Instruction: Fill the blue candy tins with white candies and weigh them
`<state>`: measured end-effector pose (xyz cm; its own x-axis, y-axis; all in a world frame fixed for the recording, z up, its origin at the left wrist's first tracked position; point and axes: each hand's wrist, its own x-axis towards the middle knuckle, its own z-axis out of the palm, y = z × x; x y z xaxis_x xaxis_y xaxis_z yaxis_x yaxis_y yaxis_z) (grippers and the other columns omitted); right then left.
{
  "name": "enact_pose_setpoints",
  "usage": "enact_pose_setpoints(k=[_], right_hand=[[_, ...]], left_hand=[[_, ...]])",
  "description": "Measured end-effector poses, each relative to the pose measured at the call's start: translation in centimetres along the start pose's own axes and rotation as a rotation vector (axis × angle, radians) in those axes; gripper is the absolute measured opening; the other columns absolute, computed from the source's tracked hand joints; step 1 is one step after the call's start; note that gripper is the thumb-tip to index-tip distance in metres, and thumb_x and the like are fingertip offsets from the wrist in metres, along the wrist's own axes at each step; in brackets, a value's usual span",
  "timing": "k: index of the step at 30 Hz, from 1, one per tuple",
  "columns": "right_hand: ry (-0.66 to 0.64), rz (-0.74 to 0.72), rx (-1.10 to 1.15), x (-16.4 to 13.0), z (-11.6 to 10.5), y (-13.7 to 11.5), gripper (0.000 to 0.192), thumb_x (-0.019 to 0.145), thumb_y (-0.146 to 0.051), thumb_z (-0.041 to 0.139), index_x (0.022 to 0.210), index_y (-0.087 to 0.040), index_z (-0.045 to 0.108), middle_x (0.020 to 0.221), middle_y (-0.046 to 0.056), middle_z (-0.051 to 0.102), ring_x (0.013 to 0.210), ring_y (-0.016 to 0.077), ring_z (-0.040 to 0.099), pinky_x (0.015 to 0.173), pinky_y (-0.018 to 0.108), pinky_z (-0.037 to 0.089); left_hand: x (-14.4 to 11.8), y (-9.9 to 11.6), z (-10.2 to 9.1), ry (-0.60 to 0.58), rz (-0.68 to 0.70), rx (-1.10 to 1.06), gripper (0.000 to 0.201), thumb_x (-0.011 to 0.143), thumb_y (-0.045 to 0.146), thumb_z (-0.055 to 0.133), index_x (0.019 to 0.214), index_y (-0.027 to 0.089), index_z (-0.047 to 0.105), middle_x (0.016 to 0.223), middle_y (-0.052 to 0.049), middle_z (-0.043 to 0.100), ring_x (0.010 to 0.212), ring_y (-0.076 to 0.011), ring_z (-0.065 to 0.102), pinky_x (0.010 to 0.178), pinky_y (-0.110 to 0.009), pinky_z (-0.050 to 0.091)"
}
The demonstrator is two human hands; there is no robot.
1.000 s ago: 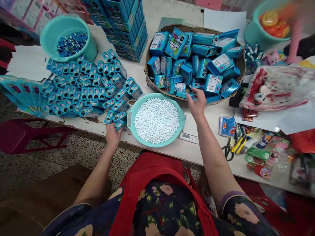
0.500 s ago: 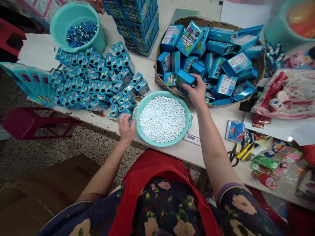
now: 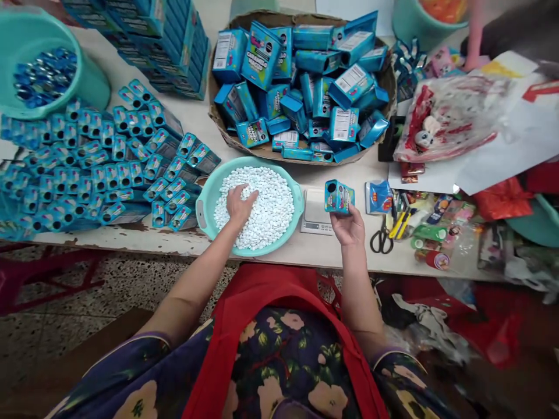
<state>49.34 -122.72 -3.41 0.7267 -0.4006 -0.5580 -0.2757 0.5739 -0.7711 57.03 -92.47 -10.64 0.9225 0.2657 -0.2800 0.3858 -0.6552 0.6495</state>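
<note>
My left hand (image 3: pixel 241 205) reaches into a turquoise bowl (image 3: pixel 201 216) filled with small white candies (image 3: pixel 275 206). Its thumb is apart from the fingers, and the fingertips touch the candies. In my right hand (image 3: pixel 349 226) is a blue candy box (image 3: pixel 339 198), tilted, with a dark round hole on its near-left face. That hand is raised at the right side of a white kitchen scale (image 3: pixel 317 227), which lies just right of the bowl.
Beyond the bowl, a cardboard tray (image 3: pixel 225 135) holds many blue boxes. On the left are rows of holed boxes (image 3: pixel 126 174), stacked packs (image 3: pixel 174 49) and a bucket (image 3: pixel 94 87) of blue-wrapped sweets. Black scissors (image 3: pixel 381 238) and yellow cutters (image 3: pixel 402 224) lie at right.
My right hand has brought a box from the cardboard tray toward me, beside the scale. My left hand has moved from the bowl's left rim into the candies. The view has shifted right.
</note>
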Motion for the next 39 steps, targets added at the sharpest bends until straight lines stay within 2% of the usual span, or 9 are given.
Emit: enact_pose_setpoints(k=[8,12,15,18,22,27,32,35,39], right_hand=[[0.538,-0.117,-0.396,-2.8,-12.2,2.0,0.053,0.056,-0.056,0.074,0.09,-0.021,0.054,0.091,0.003,0.065,0.088,0.0214,0.066,0.079,0.047,0.059],[0.683,-0.153,-0.594,-4.1,-14.4,3.7,0.068,0.059,-0.066,0.067,0.106,-0.019,0.055,0.105,0.01,0.063,0.102,0.0305,0.063,0.086,0.057,0.054],[0.754,-0.243,-0.843,-4.8,-14.1,4.6,0.085,0.057,-0.065,0.074,0.124,-0.016,0.055,0.137,0.022,0.049,0.133,0.0416,0.042,0.109,0.063,0.035],[0.539,-0.371,-1.392,-4.3,-13.8,4.4,0.09,0.063,-0.067,0.074,0.134,-0.017,0.051,0.155,0.024,0.031,0.146,0.0427,0.021,0.116,0.065,0.017],[0.078,-0.401,-1.735,-2.1,-14.9,2.5,0.083,0.065,-0.07,0.073,0.128,-0.019,0.055,0.145,0.021,0.046,0.145,0.0422,0.023,0.114,0.07,0.012],[-0.057,-0.301,-1.829,-1.5,-17.4,0.8,0.095,0.054,-0.066,0.081,0.134,-0.023,0.05,0.153,0.022,0.035,0.145,0.0491,0.02,0.104,0.079,0.019],[-0.118,-0.315,-1.799,-2.8,-18.0,0.1,0.071,0.057,-0.053,0.081,0.117,-0.022,0.059,0.14,0.02,0.049,0.14,0.0457,0.031,0.107,0.072,0.029],[-0.025,-0.301,-1.549,-3.9,-16.8,-0.7,0.074,0.052,-0.046,0.079,0.118,-0.023,0.057,0.128,0.016,0.056,0.126,0.0386,0.049,0.107,0.061,0.038],[0.259,-0.362,-0.888,-6.6,-12.0,-2.0,0.067,0.058,-0.043,0.065,0.121,-0.023,0.054,0.11,0.007,0.063,0.105,0.0302,0.063,0.098,0.056,0.047]], left_hand=[[0.9,0.4,0.4,-0.098,-0.175,-0.507,0.031,0.063,0.042,0.074,0.082,0.02,0.066,0.078,0.0,0.063,0.081,-0.0188,0.062,0.08,-0.03,0.048],[1.2,0.4,-0.5,-0.232,-0.291,-0.802,0.042,0.056,0.045,0.079,0.083,0.019,0.061,0.074,0.001,0.063,0.079,-0.0169,0.063,0.074,-0.03,0.051],[1.3,0.6,-1.7,-0.302,-0.296,-0.79,0.047,0.063,0.059,0.074,0.081,0.02,0.057,0.072,0.001,0.065,0.096,-0.0214,0.065,0.083,-0.037,0.052],[1.0,1.3,-3.2,-0.381,-0.28,-0.858,0.048,0.069,0.065,0.068,0.082,0.019,0.057,0.071,0.0,0.065,0.102,-0.0248,0.064,0.081,-0.039,0.051],[0.5,2.4,-4.8,-0.419,-0.395,-1.17,0.042,0.072,0.059,0.068,0.085,0.02,0.06,0.076,-0.005,0.068,0.084,-0.0233,0.067,0.057,-0.03,0.05],[0.8,2.3,-3.9,-0.472,-0.62,-1.378,0.031,0.079,0.048,0.062,0.09,0.019,0.061,0.079,-0.005,0.07,0.068,-0.0164,0.067,0.053,-0.025,0.054],[0.7,2.1,-3.7,-0.474,-0.658,-1.402,0.026,0.078,0.038,0.061,0.094,0.018,0.065,0.081,-0.006,0.071,0.066,-0.0152,0.068,0.051,-0.023,0.055],[0.2,2.2,-4.1,-0.482,-0.679,-1.407,0.025,0.079,0.039,0.061,0.091,0.018,0.065,0.082,-0.006,0.071,0.068,-0.0148,0.068,0.053,-0.022,0.056],[0.3,2.1,-4.0,-0.48,-0.69,-1.438,0.027,0.077,0.04,0.063,0.093,0.018,0.066,0.076,-0.005,0.069,0.066,-0.0144,0.066,0.053,-0.023,0.054]])
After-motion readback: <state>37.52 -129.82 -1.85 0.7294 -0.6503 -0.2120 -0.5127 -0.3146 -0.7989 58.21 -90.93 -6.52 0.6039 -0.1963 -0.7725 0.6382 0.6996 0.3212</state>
